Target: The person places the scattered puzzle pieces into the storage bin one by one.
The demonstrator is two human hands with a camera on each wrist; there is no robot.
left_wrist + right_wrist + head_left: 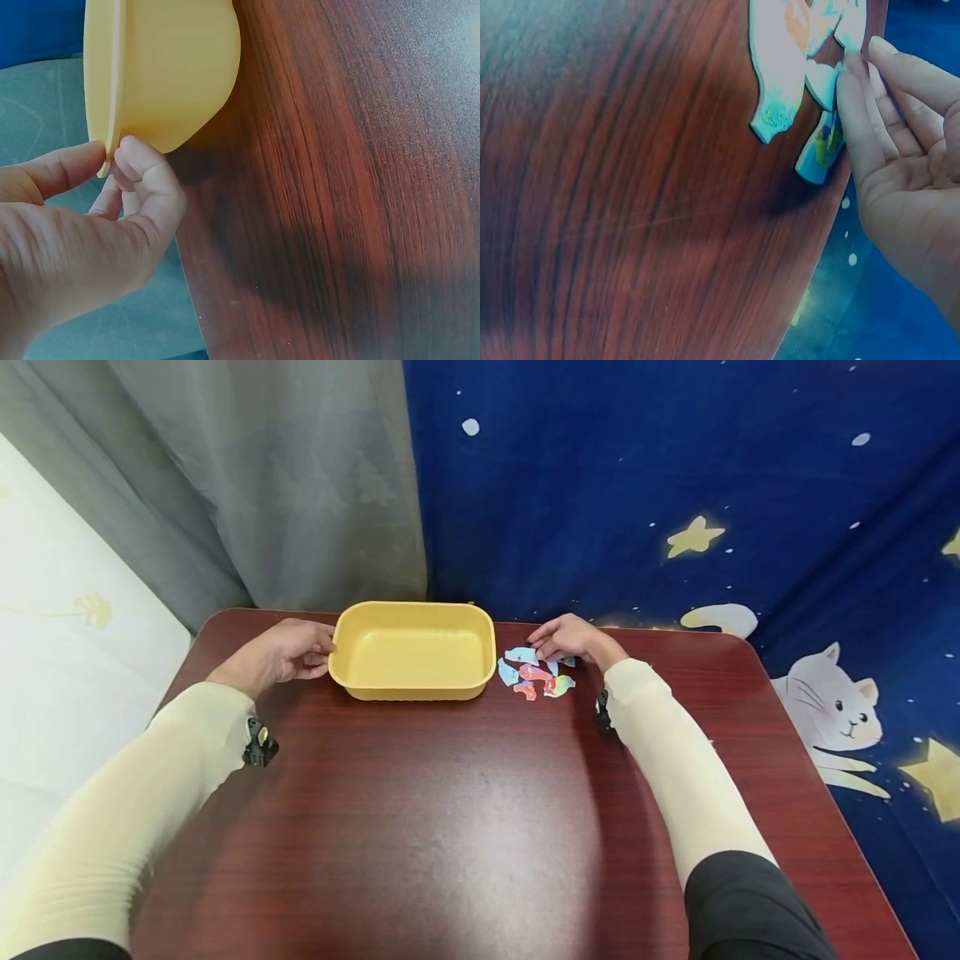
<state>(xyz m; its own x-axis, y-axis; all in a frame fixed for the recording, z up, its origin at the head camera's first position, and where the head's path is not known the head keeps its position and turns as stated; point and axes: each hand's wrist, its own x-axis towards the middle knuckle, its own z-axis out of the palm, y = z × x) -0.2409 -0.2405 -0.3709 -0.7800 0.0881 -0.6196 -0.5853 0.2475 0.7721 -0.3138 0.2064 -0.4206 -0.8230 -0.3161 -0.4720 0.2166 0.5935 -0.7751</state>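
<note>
A yellow plastic basin [412, 647] with rounded corners stands at the far side of the table, and nothing lies in it. At its left end my left hand [288, 652] pinches the rim between thumb and fingers; the left wrist view shows the thumb on top of the rim [115, 82] and curled fingers beneath. To the basin's right lies a loose cluster of flat, colourful puzzle-like pieces [534, 673], light blue, red and yellow-green. Over the cluster's far edge is my right hand [573, 641], fingers loosely extended, fingertips beside a small piece [823, 148]. No piece shows in its grasp.
The dark red wood-grain table [450, 827] has rounded far corners. Behind it hang a grey curtain [300, 485] and a blue one [570, 485] with stars and a cat. A white patterned surface [67, 677] stands to the left.
</note>
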